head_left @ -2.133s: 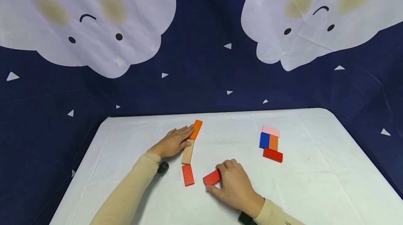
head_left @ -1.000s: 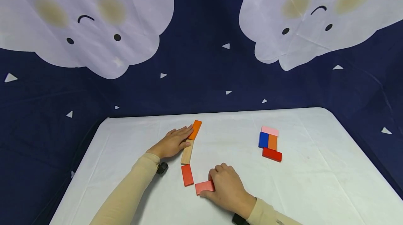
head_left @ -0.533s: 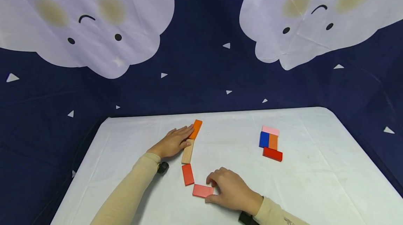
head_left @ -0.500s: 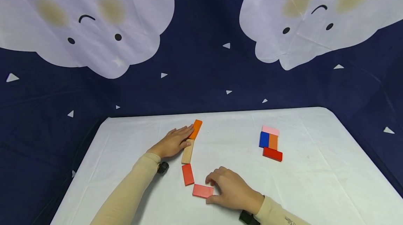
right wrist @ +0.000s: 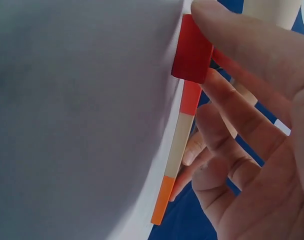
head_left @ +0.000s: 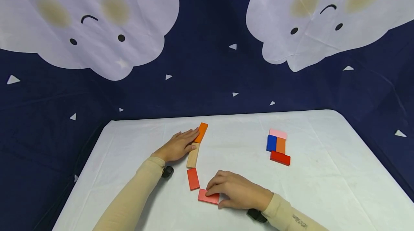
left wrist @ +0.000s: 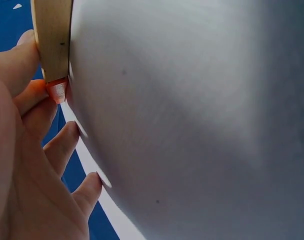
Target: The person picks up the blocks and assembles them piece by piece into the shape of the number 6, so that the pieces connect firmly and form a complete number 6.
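My left hand lies with fingers extended, fingertips on the orange block and thumb on the plain wooden block. Below that block comes a red block, its top end at the wooden block's lower end. A lighter red block lies crosswise, its corner at the red block's lower end. Over its right part is my right hand, with a finger on its top and the thumb at its right end. The right wrist view shows the near red block between thumb and fingers, the other fingers loosely bent.
On the right of the white table lies a group of flat blocks: pink, blue, orange and red. A dark blue cloth with clouds hangs behind the table.
The lighter red block has moved left and down and turned, to lie by the red block's lower end. My right hand has shifted, one finger now over its top. My left hand stayed put.
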`<state>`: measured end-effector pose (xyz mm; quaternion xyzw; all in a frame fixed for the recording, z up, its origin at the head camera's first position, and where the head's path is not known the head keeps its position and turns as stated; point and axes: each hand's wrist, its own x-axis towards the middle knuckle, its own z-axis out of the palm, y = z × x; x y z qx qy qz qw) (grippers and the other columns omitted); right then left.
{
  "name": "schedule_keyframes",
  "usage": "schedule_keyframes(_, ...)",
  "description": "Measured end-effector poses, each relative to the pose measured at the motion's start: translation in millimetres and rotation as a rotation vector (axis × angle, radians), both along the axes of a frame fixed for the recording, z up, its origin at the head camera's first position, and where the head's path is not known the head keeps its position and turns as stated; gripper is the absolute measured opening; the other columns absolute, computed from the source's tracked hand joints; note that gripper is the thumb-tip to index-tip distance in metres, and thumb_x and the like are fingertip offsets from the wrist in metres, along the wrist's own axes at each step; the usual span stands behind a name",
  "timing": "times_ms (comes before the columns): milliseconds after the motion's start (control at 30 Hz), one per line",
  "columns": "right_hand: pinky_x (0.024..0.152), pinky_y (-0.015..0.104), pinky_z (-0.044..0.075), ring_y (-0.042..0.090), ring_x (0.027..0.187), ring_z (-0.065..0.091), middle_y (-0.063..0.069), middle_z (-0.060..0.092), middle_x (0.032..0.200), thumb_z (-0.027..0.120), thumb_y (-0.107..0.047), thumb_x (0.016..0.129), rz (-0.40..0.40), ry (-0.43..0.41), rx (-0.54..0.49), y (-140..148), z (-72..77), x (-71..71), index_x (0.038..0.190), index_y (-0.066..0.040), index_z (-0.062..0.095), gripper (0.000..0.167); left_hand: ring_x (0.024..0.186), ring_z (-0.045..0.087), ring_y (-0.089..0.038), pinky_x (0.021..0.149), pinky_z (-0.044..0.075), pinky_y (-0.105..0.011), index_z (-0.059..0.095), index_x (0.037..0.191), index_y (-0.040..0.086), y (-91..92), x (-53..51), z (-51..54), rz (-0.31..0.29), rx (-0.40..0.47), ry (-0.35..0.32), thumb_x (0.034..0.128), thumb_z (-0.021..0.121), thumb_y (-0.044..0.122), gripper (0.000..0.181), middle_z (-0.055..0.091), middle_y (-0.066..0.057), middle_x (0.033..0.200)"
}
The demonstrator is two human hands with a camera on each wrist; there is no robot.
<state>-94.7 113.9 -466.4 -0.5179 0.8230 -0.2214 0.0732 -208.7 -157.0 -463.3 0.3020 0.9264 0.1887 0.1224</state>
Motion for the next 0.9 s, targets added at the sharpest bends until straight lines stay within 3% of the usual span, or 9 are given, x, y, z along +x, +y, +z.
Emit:
schedule_keyframes(233,0.095,0.02,0.047,0.004,0.107,0.055,-0.013,0.067,0.116,0.083,-0.036,0.083,0.006,0.079,-0.028,-6,-0.6,0.6,0.115,-0.021,0.076,0.036,0.151,0.023,-0.028,0.121,0.014,-0.058,0.027,0.16,0.012,-0.2,-0.3,1.3,-0.001,0.009,0.004,0.1072,0.049,0.034,0.061,0.022,-0.002,0.166)
schedule_keyframes(900,0.094,0.019,0.046,0.003,0.105,0.054,-0.014,0.067,0.114,0.083,-0.039,0.083,0.003,0.079,-0.008,-12,-1.6,-1.4,0.114,-0.022,0.076,0.036,0.151,0.023,-0.028,0.121,0.014,-0.058,0.028,0.16,0.012,0.1,0.5,0.3,0.004,-0.001,0.003,0.1069,0.049,0.034,0.061,0.022,-0.002,0.166)
